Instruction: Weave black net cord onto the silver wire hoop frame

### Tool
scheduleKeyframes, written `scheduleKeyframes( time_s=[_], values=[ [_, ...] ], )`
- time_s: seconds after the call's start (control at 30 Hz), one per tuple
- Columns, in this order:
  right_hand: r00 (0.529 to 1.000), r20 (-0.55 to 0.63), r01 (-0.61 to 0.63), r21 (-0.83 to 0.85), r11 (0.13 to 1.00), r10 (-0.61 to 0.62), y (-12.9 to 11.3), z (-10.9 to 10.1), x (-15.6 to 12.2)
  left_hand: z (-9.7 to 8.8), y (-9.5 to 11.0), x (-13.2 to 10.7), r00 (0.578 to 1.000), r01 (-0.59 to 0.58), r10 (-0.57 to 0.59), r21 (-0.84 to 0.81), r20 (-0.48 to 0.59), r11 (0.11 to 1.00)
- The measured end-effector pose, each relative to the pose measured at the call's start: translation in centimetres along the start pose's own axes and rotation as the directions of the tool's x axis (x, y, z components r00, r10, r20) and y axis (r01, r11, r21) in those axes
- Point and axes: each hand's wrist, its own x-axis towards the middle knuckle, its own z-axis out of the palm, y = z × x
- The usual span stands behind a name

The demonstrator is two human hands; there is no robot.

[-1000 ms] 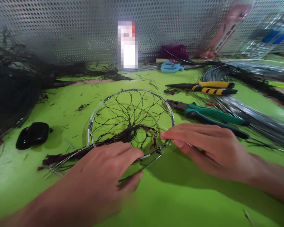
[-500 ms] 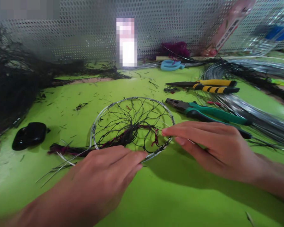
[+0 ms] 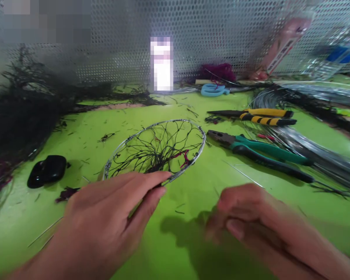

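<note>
My left hand [image 3: 105,214] pinches the near rim of a round wire hoop [image 3: 204,138] between thumb and fingers. Dark netting [image 3: 157,155] is strung across the hoop and gathers toward its middle, with magenta thread [image 3: 186,156] near the right side. The hoop's far side is tilted up, and my left hand covers part of its near edge. My right hand [image 3: 259,217] is apart from the hoop, above the green table. Its fingers are loosely curled with the thumb apart; the fingertips are blurred, and I see nothing held. A thin straight wire [image 3: 245,174] lies just beyond it.
Green-handled pliers [image 3: 259,151] and yellow-black long-nose pliers [image 3: 256,115] lie right of the hoop. A wire coil [image 3: 317,151] is farther right. A black case [image 3: 48,171] and dark netting [image 3: 20,116] are left. Blue-handled scissors [image 3: 212,90] lie by the perforated panel [image 3: 119,42].
My right hand has come off the hoop's right rim and moved down toward me, its fingers curling. My left hand has shifted left with the hoop, which now tilts more.
</note>
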Motion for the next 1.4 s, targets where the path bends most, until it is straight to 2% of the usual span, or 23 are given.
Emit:
scheduleKeyframes(
  time_s=[0.07, 0.2, 0.4, 0.53, 0.7, 0.8, 0.93, 1.1, 1.23, 1.3, 1.4],
  values=[
    [0.998, -0.032, -0.052, 0.008, 0.999, 0.053, -0.1, 0.4, 0.3, -0.3, -0.1, 0.3, 0.998, 0.032, -0.032, -0.006, -0.047, 0.999],
    [0.998, 0.035, -0.059, -0.009, 0.998, 0.059, -0.6, 0.3, 1.0, -0.8, -0.3, 0.8, 0.986, 0.103, -0.113, -0.084, -0.123, 0.991],
    [0.983, 0.124, -0.150, 0.088, 0.985, 0.138, -1.0, 0.7, 2.2, -1.3, 0.4, 1.0, 0.983, 0.123, -0.139, -0.134, -0.121, 0.983],
    [0.983, 0.114, -0.167, 0.194, 0.967, 0.147, -0.9, 1.2, 2.3, -1.2, 1.0, 1.0, 0.984, 0.096, -0.117, -0.158, -0.131, 0.983],
    [0.980, 0.113, -0.184, 0.244, 0.952, 0.161, -0.9, 1.2, 2.2, -1.3, 1.2, 1.1, 0.988, 0.086, -0.104, -0.152, -0.113, 0.985],
    [0.970, 0.140, -0.228, 0.242, 0.943, 0.199, -0.8, 1.1, 2.0, -1.4, 1.1, 0.9, 0.996, 0.045, -0.052, -0.098, -0.075, 0.994],
    [0.968, 0.163, -0.218, 0.182, 0.959, 0.189, -1.0, 0.9, 1.9, -1.3, 1.3, 0.7, 0.998, 0.034, -0.037, -0.072, -0.045, 0.997],
    [0.962, 0.193, -0.232, 0.222, 0.947, 0.191, -1.3, 1.0, 2.2, -0.7, 1.8, 0.7, 0.998, 0.036, -0.027, -0.149, 0.059, 0.988],
    [0.948, 0.223, -0.284, 0.256, 0.924, 0.229, -1.6, 1.1, 2.3, -0.3, 2.0, 0.5, 0.982, 0.033, 0.012, -0.237, 0.186, 0.971],
    [0.948, 0.209, -0.294, 0.288, 0.911, 0.240, -1.7, 1.2, 2.2, -0.2, 2.1, 0.6, 0.970, 0.056, 0.013, -0.277, 0.241, 0.959],
    [0.945, 0.201, -0.316, 0.357, 0.879, 0.258, -1.7, 1.5, 2.0, -0.1, 2.1, 1.0, 0.943, 0.180, -0.063, -0.341, 0.327, 0.923]
  ],
)
